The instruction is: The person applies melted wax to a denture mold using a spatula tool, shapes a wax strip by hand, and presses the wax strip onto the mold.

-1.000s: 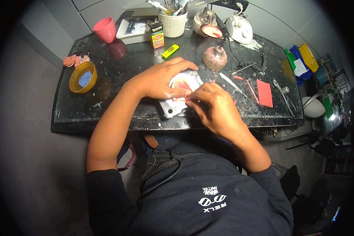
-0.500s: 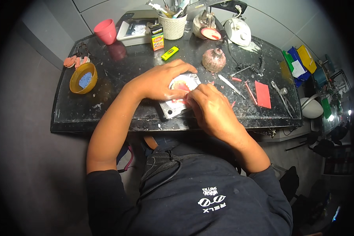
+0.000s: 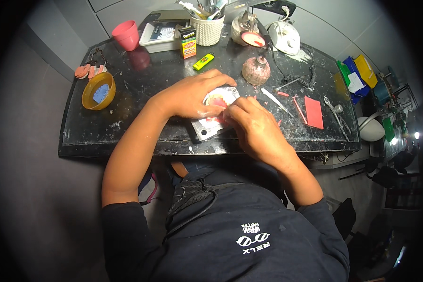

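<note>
- At the upper left of the frame, a yellow round bowl holding a blue lump (image 3: 97, 90) sat near the edge of the dark, speckled worktop (image 3: 141, 117), with a pink plastic cup (image 3: 126, 35) further back.
- Centre frame, the left hand (image 3: 192, 96) lay curled over a white plaster dental cast with a pink wax rim (image 3: 216, 110), fingers grasping its top and pinning it down.
- Just right of it, the right hand (image 3: 254, 127) pinched at the cast's pink edge, fingertips closed; whether they held a tool could not be told.
- The shaping looked midway: the wax was seated, the trimming seemingly unfinished.
- Right of centre lay a red wax sheet (image 3: 313, 112) and metal pliers (image 3: 336, 113).
</note>
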Available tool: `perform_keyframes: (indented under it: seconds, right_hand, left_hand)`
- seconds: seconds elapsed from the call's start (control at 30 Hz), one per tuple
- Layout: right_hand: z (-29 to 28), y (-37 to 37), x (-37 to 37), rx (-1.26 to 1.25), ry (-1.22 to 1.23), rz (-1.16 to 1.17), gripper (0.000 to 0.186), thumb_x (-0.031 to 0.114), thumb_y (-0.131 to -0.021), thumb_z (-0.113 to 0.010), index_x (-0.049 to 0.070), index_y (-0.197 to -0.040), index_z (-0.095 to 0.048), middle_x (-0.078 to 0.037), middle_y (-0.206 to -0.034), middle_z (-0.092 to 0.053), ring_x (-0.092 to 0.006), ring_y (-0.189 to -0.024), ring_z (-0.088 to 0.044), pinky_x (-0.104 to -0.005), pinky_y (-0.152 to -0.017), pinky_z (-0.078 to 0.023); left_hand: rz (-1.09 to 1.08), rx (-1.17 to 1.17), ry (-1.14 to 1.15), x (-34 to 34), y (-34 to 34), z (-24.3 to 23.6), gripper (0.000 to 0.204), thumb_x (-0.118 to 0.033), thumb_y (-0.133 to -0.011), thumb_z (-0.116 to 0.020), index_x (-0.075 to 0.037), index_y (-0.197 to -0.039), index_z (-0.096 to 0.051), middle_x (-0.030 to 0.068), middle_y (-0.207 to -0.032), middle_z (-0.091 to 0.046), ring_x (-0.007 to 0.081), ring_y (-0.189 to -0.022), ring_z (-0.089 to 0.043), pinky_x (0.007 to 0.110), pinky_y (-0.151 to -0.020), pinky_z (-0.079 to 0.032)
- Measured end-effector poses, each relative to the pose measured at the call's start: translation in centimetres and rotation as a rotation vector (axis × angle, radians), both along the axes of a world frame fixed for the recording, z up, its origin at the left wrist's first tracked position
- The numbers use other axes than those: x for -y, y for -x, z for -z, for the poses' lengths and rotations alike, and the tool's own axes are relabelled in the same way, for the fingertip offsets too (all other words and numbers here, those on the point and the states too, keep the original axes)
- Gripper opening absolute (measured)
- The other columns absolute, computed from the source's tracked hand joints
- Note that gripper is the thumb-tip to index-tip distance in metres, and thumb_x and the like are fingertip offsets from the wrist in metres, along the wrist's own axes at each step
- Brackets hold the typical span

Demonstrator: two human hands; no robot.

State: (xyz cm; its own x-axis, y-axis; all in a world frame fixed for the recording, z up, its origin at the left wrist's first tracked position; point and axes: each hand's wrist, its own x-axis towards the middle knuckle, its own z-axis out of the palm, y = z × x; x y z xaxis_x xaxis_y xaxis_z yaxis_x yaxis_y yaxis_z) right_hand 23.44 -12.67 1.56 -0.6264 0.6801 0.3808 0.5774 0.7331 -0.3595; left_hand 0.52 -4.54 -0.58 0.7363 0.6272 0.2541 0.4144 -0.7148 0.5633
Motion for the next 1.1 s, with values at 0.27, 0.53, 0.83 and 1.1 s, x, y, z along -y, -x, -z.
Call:
perform_keyframes:
  seconds: [0.27, 0.53, 0.83, 1.1]
  right_hand:
    - [-0.1, 0.1, -0.5, 0.142, -0.180, -0.005, 0.026, 0.002, -0.082, -0.063, 0.004, -0.107, -0.066, -0.011, -0.096, -0.060, -0.0314, -0.094, -0.059, -0.0437, -0.084, -0.047]
    - [-1.4, -3.1, -0.3, 0.183, -0.198, 0.123, 0.031, 0.000, -0.081, -0.064, 0.005, -0.112, -0.068, -0.010, -0.099, -0.062, -0.0298, -0.095, -0.059, -0.0416, -0.085, -0.046]
    - [-1.3, -2.2, 2.0, 0.143, -0.091, -0.033, 0.047, 0.003, -0.077, -0.073, 0.007, -0.124, -0.072, -0.008, -0.112, -0.065, -0.0269, -0.099, -0.058, -0.0405, -0.085, -0.045]
    - [-0.8, -1.7, 2.4, 0.229, -0.248, -0.040, 0.046, 0.006, -0.080, -0.070, 0.002, -0.125, -0.070, -0.010, -0.107, -0.064, -0.0257, -0.094, -0.057, -0.0387, -0.080, -0.044]
  left_hand:
    - [0.006, -0.011, 0.002, 0.0, 0.0, -0.1, 0.066, -0.021, -0.080, -0.074, -0.008, -0.141, -0.054, 0.0187, -0.132, -0.058, 0.0400, -0.122, -0.058, 0.046, -0.106, -0.048]
    - [-0.005, -0.036, 0.000, 0.0, 0.2, -0.1, 0.069, -0.031, -0.082, -0.077, -0.009, -0.142, -0.053, 0.0175, -0.135, -0.057, 0.0388, -0.125, -0.057, 0.046, -0.108, -0.047]
    - [-0.014, -0.038, 0.021, 0.2, 0.1, -0.3, 0.068, -0.033, -0.083, -0.077, -0.008, -0.142, -0.054, 0.0179, -0.134, -0.059, 0.0388, -0.124, -0.058, 0.045, -0.107, -0.047]
    - [-0.007, -0.021, 0.013, 0.2, 0.0, -0.3, 0.067, -0.034, -0.084, -0.077, -0.009, -0.142, -0.055, 0.0178, -0.135, -0.059, 0.0386, -0.124, -0.059, 0.045, -0.107, -0.047]
